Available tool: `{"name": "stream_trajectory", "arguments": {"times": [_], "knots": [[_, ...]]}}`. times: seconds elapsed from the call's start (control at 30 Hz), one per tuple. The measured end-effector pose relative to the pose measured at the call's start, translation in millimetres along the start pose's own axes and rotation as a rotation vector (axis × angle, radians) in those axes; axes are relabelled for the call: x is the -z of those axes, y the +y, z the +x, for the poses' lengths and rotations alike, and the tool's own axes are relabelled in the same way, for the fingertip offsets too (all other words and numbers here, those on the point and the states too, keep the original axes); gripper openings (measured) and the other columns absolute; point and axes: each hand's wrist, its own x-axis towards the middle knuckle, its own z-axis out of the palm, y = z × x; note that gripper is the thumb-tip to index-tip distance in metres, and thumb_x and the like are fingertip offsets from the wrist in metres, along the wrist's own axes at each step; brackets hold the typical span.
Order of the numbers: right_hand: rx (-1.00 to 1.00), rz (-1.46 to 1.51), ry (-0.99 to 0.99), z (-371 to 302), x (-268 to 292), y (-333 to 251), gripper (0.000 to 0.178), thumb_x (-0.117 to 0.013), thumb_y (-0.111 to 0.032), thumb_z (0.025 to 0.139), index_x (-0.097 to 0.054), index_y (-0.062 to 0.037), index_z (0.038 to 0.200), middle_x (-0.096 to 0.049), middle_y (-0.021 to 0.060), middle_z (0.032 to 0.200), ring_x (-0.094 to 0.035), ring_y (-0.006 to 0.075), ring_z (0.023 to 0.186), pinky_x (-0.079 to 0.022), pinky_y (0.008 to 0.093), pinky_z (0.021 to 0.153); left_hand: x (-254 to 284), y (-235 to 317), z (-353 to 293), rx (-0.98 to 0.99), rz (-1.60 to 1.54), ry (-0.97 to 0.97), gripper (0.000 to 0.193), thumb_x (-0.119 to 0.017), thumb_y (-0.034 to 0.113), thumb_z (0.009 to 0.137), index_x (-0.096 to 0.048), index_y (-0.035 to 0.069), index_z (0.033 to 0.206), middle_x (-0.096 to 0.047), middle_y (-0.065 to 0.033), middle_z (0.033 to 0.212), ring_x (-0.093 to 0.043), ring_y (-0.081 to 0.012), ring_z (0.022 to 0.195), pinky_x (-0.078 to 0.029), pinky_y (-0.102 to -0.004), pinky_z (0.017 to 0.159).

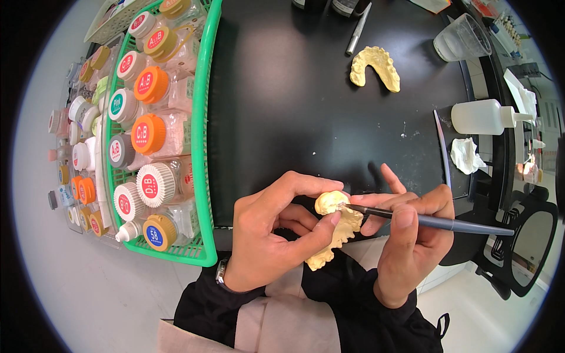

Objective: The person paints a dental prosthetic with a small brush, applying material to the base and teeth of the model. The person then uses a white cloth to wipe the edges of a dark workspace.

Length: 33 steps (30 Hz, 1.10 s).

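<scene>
My left hand (273, 232) grips a pale yellow dental cast (335, 240) near the front edge of the black table, thumb and fingers around its upper end. Glossy cream-coloured material (329, 202) covers the tooth area at that end. In my right hand (416, 235) is a slim brush (465, 225) with a blue-grey handle and a dark metal ferrule, pinched between thumb and fingers. Its tip meets the cast beside my left thumb; the bristles are too small to make out. My fingers hide part of the cast.
On the left, a green basket (203, 135) holds several capped powder bottles. A second horseshoe-shaped dental cast (376, 66) lies farther back by a metal-tipped tool (358, 32). At right are a clear cup (462, 38), a white squeeze bottle (479, 117), crumpled tissue (466, 156) and a slim stick (442, 147).
</scene>
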Motion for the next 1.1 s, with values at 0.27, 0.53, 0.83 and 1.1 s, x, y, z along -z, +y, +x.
{"name": "stream_trajectory", "arguments": {"times": [0.27,0.53,0.83,1.1], "knots": [[0.003,-0.026,-0.016,-0.3,1.1,0.9,0.023,-0.065,-0.014,0.09,-0.044,-0.0042,0.088,-0.068,0.0097,0.064,-0.071,0.0283,0.082,-0.027,0.0596,0.105,-0.1,-1.4,0.0,-0.002,0.0,-0.003,0.026,-0.068,-0.003,0.08,-0.061,-0.003,0.105,-0.067,-0.0074,0.09,-0.07,-0.0112,0.069,-0.056,-0.02,0.058],[0.015,-0.029,-0.028,-0.6,1.7,1.7,0.023,-0.065,-0.014,0.09,-0.044,-0.0042,0.088,-0.068,0.0096,0.063,-0.071,0.0287,0.082,-0.027,0.0594,0.105,-0.2,-1.7,-0.2,-0.012,0.009,0.002,0.025,-0.068,-0.002,0.081,-0.061,-0.003,0.105,-0.068,-0.0072,0.089,-0.07,-0.0112,0.069,-0.056,-0.02,0.058],[-0.002,0.089,0.05,0.6,1.3,2.4,0.025,-0.063,-0.019,0.091,-0.043,-0.0043,0.089,-0.064,0.0084,0.062,-0.07,0.026,0.075,-0.032,0.058,0.103,2.2,2.6,-0.1,0.057,-0.035,-0.018,0.025,-0.067,-0.002,0.082,-0.06,-0.004,0.106,-0.068,-0.0086,0.094,-0.07,-0.0119,0.073,-0.056,-0.0195,0.059],[-0.02,0.186,0.079,-2.7,-1.0,-6.1,0.021,-0.065,-0.012,0.088,-0.049,-0.0006,0.096,-0.063,0.0123,0.081,-0.069,0.0236,0.076,-0.045,0.052,0.097,11.9,9.2,1.9,0.244,-0.326,-0.099,0.028,-0.064,0.001,0.086,-0.053,-0.006,0.111,-0.066,-0.0133,0.103,-0.07,-0.0153,0.082,-0.056,-0.0194,0.065]]}}
